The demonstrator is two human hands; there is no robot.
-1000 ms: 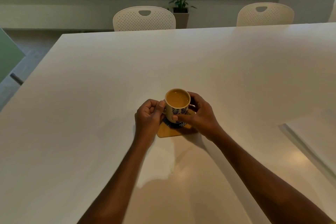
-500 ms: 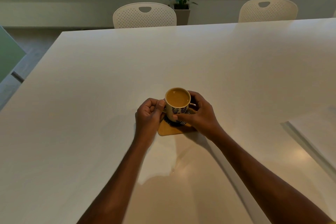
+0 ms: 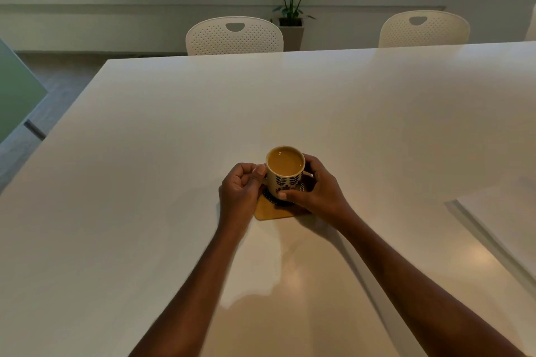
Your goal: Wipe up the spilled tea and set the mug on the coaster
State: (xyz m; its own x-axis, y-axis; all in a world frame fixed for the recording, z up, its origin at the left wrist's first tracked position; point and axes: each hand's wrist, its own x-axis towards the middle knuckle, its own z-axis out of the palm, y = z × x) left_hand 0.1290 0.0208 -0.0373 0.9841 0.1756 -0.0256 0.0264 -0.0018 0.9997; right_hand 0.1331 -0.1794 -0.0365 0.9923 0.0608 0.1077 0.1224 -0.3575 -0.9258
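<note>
Mug (image 3: 285, 175) on coaster (image 3: 271, 209), right hand (image 3: 317, 191) apparently gripping, left hand (image 3: 240, 190) touching.

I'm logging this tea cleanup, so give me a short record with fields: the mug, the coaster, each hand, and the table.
mug: cream ceramic mug with dark blue leaf print, upright, full of milky tea
coaster: square tan wooden coaster, under the mug
left hand: left hand, curled, thumb against the mug's side
right hand: right hand, wrapped round the mug
table: white glossy table, no spill or cloth visible
</note>
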